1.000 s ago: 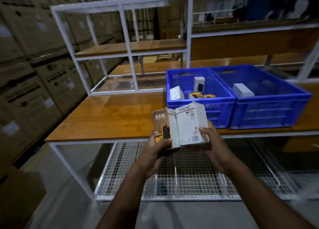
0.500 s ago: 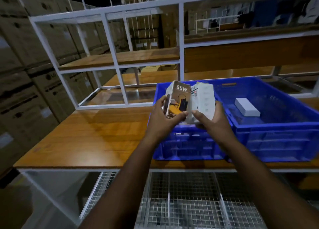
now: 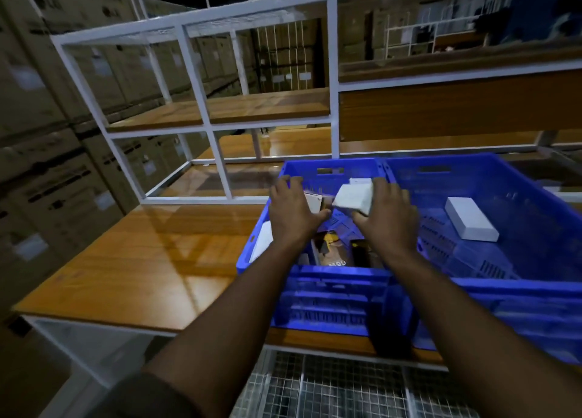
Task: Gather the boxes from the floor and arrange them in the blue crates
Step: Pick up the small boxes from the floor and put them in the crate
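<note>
**Both hands over the left crate**

Here, the only readable print is "M99" on an orange-and-black box (image 3: 334,254) lying low in the left crate (image 3: 327,294). The left hand (image 3: 291,211) grips a white box (image 3: 313,202) and the right hand (image 3: 389,217) grips a pale box (image 3: 352,198), both held above that crate's inside. The right crate (image 3: 516,294) touches it and holds one white pack (image 3: 470,217). Both stand on a wooden bench (image 3: 151,254); stacked cartons (image 3: 47,181) fill the left.
</note>
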Available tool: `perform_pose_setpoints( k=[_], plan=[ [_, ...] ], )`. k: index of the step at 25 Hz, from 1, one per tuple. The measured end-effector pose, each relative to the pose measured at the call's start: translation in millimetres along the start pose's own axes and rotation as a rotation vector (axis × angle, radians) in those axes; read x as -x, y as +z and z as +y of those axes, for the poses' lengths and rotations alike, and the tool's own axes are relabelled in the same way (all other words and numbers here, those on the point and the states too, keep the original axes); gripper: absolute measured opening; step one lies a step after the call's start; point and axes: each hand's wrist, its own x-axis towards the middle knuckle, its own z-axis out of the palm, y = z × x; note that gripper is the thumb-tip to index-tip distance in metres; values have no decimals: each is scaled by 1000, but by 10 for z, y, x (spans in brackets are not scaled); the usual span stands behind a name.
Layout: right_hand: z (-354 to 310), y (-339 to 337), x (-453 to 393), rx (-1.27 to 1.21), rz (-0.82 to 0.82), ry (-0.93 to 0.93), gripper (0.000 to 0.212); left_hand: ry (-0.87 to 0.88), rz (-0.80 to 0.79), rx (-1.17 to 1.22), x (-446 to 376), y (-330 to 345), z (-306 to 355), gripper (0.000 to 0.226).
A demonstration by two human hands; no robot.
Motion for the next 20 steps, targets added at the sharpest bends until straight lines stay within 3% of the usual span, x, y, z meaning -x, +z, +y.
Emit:
perform_pose_setpoints(
  k=[3,7,9,13,15,20],
  plan=[
    [-10,198,-86,124,-111,-120,66,55,-96,-88,-113,189,20,56],
    [102,478,-115,130,-493,-165,60,29,-372,-239,-149,387,-93,25],
    [155,558,-131,90,-635,-148,59,16,-439,-262,-94,447,-137,24],
    [170,663,-170,120,-860,-80,45,6,-403,-167,-12,490,-167,27],
    [136,659,-165,106,-842,-69,42,14,-362,-114,41,460,-198,30],
    [-90,518,-85,-89,-461,-133,37,2,-162,52,177,180,-255,27]
  ],
)
